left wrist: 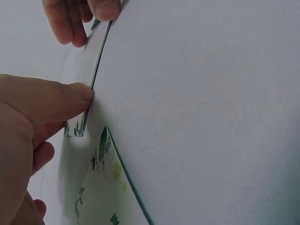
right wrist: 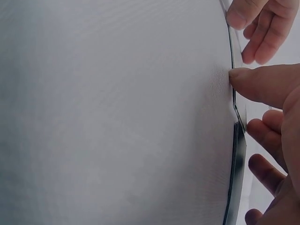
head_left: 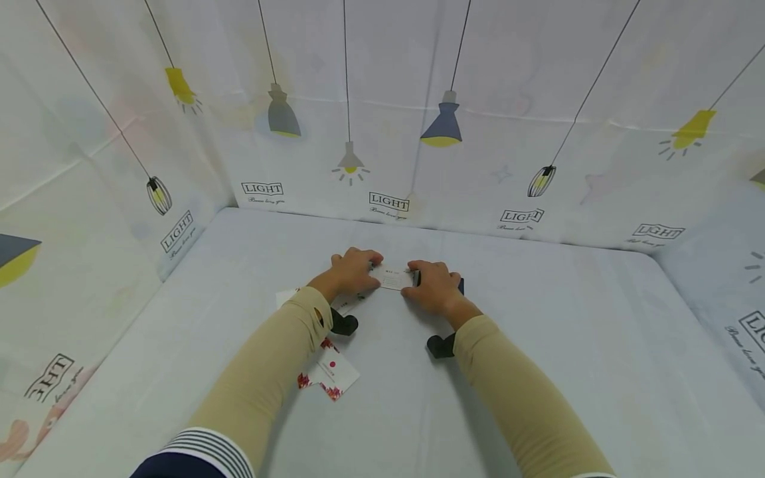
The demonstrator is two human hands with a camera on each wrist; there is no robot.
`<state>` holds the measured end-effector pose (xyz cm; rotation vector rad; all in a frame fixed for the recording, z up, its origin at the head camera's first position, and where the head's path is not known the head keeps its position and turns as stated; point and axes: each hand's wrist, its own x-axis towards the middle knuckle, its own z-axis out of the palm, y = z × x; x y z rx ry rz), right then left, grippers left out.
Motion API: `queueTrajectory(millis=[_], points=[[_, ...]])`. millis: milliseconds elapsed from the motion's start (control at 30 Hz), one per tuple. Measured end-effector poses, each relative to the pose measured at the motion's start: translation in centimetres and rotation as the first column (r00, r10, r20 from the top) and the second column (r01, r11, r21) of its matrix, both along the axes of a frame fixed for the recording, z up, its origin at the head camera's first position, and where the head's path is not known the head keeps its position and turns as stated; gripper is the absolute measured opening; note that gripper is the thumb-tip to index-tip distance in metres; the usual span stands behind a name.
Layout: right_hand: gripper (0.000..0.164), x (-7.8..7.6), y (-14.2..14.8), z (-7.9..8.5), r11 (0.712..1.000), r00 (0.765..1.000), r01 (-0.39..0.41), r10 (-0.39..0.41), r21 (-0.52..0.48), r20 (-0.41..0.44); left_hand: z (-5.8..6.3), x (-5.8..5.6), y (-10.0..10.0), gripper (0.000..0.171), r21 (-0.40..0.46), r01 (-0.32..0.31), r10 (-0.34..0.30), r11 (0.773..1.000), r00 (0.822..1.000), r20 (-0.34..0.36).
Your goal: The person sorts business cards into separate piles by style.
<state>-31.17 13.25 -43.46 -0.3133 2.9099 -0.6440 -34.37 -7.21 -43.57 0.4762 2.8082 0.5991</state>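
Note:
A white card (head_left: 394, 279) with small dark print lies between the two hands. My left hand (head_left: 354, 270) pinches its left end, thumb at the near edge and fingers toward the far side. At the other end my right hand (head_left: 435, 287) holds it in the same way. In the left wrist view, a leaf-printed card (left wrist: 110, 192) lies close to the left thumb. Partly hidden under the right hand is a dark-edged stack (right wrist: 236, 173), which touches or overlaps the held card's end; its dark blue corner (head_left: 461, 285) shows beside that hand in the head view.
White cards with red leaf prints (head_left: 342, 377) lie overlapping beside the left forearm. More pale cards (head_left: 346, 304) are partly covered by the left wrist. Black wrist mounts (head_left: 344, 324) hang under both sleeves. A lamp-printed cloth wall (head_left: 478, 172) stands behind the white table (head_left: 568, 332).

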Motion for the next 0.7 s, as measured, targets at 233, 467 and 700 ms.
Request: queueTrajectory(millis=[233,467,700], points=[[0.061,0.1,0.0,0.0,1.0,1.0,0.006,-0.006,-0.01,-0.007,0.0,0.0,-0.2,0.056,0.021,-0.025,0.025,0.999,1.0,-0.009],[0.061,0.3,-0.2,-0.3,0.999,0.999,0.009,-0.011,-0.046,-0.034,0.3,0.8,-1.4,0.056,0.047,-0.026,0.027,0.999,0.999,-0.031],[0.061,0.5,-0.8,-0.7,0.996,0.999,-0.043,0.04,-0.079,-0.037,0.2,2.0,-3.4,0.055,0.086,-0.035,0.038,0.996,0.999,-0.036]])
